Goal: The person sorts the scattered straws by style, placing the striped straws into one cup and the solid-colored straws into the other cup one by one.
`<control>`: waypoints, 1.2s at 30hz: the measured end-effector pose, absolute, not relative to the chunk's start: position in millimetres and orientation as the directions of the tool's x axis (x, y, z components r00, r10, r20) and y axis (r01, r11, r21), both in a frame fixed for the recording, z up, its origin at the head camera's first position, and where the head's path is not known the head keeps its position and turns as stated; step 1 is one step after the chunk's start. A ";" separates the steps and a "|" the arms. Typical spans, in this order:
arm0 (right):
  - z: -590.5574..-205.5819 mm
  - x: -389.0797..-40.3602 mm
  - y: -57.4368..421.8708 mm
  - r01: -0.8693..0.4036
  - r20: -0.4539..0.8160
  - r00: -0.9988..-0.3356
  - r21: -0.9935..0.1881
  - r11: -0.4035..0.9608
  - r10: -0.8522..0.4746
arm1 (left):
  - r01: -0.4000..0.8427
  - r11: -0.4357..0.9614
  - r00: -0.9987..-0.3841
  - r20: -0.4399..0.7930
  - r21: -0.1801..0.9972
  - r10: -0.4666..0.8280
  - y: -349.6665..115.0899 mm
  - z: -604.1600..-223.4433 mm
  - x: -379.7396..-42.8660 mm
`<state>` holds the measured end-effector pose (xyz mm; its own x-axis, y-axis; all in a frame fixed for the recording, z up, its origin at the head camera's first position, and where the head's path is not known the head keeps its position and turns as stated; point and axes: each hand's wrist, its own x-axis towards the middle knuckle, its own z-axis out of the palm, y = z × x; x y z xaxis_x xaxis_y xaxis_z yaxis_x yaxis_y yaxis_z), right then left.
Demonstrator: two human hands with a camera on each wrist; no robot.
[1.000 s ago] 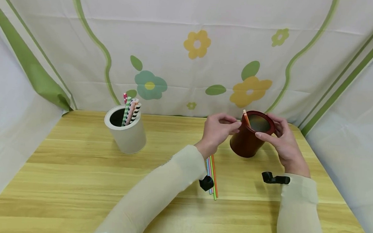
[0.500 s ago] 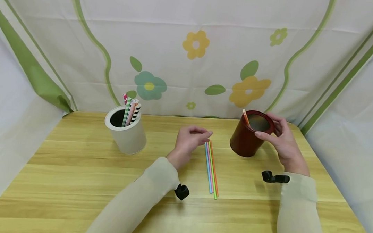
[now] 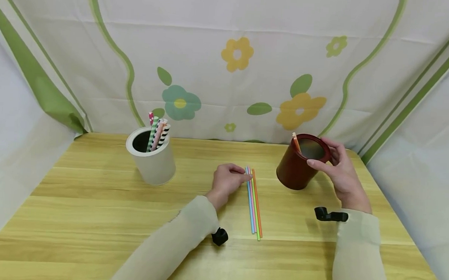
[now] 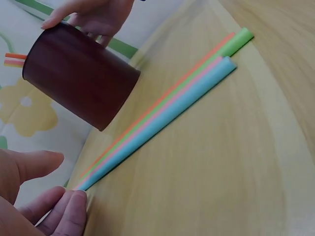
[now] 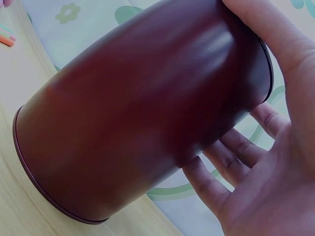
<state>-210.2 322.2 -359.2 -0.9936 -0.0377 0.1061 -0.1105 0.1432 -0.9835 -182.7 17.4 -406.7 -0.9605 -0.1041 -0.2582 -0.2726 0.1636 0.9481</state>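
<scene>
Several thin straws (image 3: 253,208), blue, pink, green and orange, lie side by side on the table. At their far ends is my left hand (image 3: 226,182). In the left wrist view its fingertips meet the ends of the straws (image 4: 162,120), while the thumb stands apart from them. My right hand (image 3: 341,174) holds a dark red pot (image 3: 296,172) by its upper right side, thumb at the rim and fingers around the back. An orange straw and a paler one (image 3: 296,142) poke out over the pot's left rim. The right wrist view is mostly filled by the pot's wall (image 5: 123,108).
To the left stands a white pot (image 3: 155,166) with several patterned straws (image 3: 158,133) leaning in it. A flowered curtain (image 3: 198,51) hangs behind the wooden table (image 3: 93,218), with white cloth at both sides.
My left hand has moved from the red pot's rim leftward and down to the far ends of the straws on the table. The right hand stays on the pot.
</scene>
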 end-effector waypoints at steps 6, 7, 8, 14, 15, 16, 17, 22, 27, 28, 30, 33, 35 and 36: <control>-358.4 -210.2 322.8 -0.113 0.109 -0.993 -0.982 0.149 -0.035 | -0.233 0.218 -0.970 -0.209 0.948 -0.126 19.8 -411.2 -180.4; -358.7 -210.2 322.8 -0.113 0.109 -0.993 -0.982 0.151 -0.035 | -0.224 0.226 -0.972 -0.199 0.948 -0.127 19.9 -412.1 -180.2; -358.9 -210.2 322.7 -0.113 0.109 -0.993 -0.982 0.153 -0.035 | -0.215 0.236 -0.974 -0.189 0.948 -0.128 20.1 -413.1 -180.0; -359.7 -209.0 322.3 -0.105 0.101 -0.994 -0.983 0.150 -0.034 | -0.176 0.303 -0.980 -0.137 0.936 -0.147 22.3 -416.1 -179.8; -359.7 -208.8 322.3 -0.103 0.099 -0.994 -0.984 0.147 -0.034 | -0.169 0.318 -0.981 -0.127 0.933 -0.149 23.0 -415.8 -179.5; -359.7 -208.7 322.3 -0.101 0.097 -0.995 -0.984 0.145 -0.035 | -0.159 0.335 -0.982 -0.115 0.929 -0.148 24.0 -415.7 -179.3; -359.7 -208.6 322.3 -0.101 0.097 -0.995 -0.985 0.143 -0.035 | -0.151 0.349 -0.984 -0.106 0.925 -0.146 25.1 -415.3 -178.9; -359.5 -208.8 321.5 -0.100 0.095 -0.995 -0.984 0.147 -0.037 | -0.145 0.397 -0.985 -0.095 0.906 -0.144 31.5 -413.0 -175.8; -359.7 -208.8 321.3 -0.096 0.092 -0.995 -0.983 0.155 -0.033 | -0.186 0.446 -0.978 -0.121 0.876 -0.170 36.0 -409.9 -174.9; -359.6 -208.8 321.2 -0.096 0.092 -0.995 -0.983 0.155 -0.032 | -0.191 0.455 -0.977 -0.124 0.870 -0.172 36.4 -409.6 -175.1; -359.3 -208.9 321.2 -0.100 0.096 -0.995 -0.983 0.157 -0.033 | -0.193 0.473 -0.977 -0.124 0.860 -0.173 37.3 -409.5 -175.4; -359.0 -209.0 321.3 -0.107 0.102 -0.994 -0.982 0.155 -0.037 | -0.193 0.492 -0.978 -0.124 0.849 -0.171 38.4 -409.7 -175.8; -359.0 -208.8 321.7 -0.112 0.108 -0.993 -0.982 0.154 -0.039 | -0.196 0.502 -0.977 -0.124 0.843 -0.173 39.2 -409.6 -176.4; -359.1 -208.7 321.9 -0.113 0.109 -0.993 -0.982 0.154 -0.040 | -0.199 0.504 -0.976 -0.126 0.840 -0.175 39.5 -409.5 -176.6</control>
